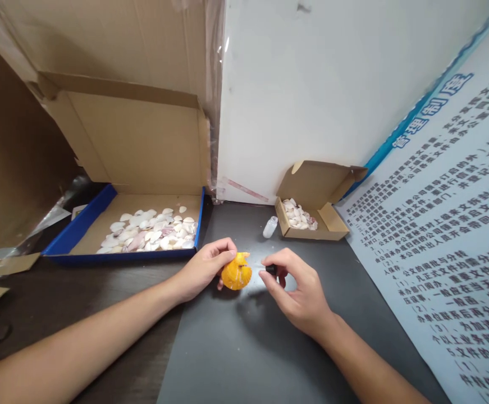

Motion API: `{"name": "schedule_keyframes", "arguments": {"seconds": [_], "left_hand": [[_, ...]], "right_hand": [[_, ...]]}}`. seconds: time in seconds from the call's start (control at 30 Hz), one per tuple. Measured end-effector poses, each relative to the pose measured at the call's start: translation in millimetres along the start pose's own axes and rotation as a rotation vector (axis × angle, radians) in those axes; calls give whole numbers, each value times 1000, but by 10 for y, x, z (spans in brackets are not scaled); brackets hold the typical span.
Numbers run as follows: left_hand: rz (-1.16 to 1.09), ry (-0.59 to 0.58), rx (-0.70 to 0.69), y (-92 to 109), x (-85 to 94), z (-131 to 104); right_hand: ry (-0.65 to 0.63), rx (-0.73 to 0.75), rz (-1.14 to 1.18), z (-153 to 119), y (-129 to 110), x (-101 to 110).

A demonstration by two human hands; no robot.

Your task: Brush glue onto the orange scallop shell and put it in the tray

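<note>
An orange scallop shell (pixel 236 275), with a few pale spots on its ribbed face, is held by its upper left edge in my left hand (pixel 214 262). My right hand (pixel 297 283) pinches a small black cap (pixel 272 270) from which a thin stem points left at the shell. The stem's tip looks close to the shell or on it; I cannot tell which. Beyond my right hand, a small bottle of whitish content (pixel 270 227) stands with its top uncovered. The fingers behind the shell are partly hidden.
At the back left lies an open blue-edged cardboard box (pixel 122 258) holding many white shells (pixel 155 230). A smaller open brown box (pixel 314 233) with more pale shells (pixel 298 216) stands at the back right. A white panel (pixel 311 101) rises behind, and a printed sheet (pixel 446 224) borders the right side.
</note>
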State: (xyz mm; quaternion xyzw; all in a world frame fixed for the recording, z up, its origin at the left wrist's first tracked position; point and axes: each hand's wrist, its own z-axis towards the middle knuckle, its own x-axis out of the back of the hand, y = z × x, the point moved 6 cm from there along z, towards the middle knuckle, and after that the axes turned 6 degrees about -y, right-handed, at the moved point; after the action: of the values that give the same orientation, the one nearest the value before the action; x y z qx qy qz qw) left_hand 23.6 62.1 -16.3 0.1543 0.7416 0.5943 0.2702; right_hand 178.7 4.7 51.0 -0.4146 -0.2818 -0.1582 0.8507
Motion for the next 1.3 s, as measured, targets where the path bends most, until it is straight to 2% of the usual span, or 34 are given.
{"name": "schedule_keyframes", "arguments": {"seconds": [0.23, 0.43, 0.57, 0.73, 0.93, 1.1, 1.3], "left_hand": [[-3, -16, -6, -8, -7, -1], [13, -26, -4, -5, 2, -3], [10, -26, -9, 14, -18, -5], [17, -19, -13, 19, -22, -4], [54, -36, -15, 5, -11, 1], [43, -29, -15, 10, -14, -3], [2, -20, -12, 3, -16, -7]], "right_hand": [[-104, -30, 12, 15, -22, -60], [-57, -75, 3, 9, 17, -27], [-146, -106, -10, 2, 43, -71], [-56, -118, 28, 5, 92, -28], [-155, -83, 17, 0, 56, -51], [-84, -92, 49, -6, 57, -16], [-264, -96, 24, -17, 54, -115]]}}
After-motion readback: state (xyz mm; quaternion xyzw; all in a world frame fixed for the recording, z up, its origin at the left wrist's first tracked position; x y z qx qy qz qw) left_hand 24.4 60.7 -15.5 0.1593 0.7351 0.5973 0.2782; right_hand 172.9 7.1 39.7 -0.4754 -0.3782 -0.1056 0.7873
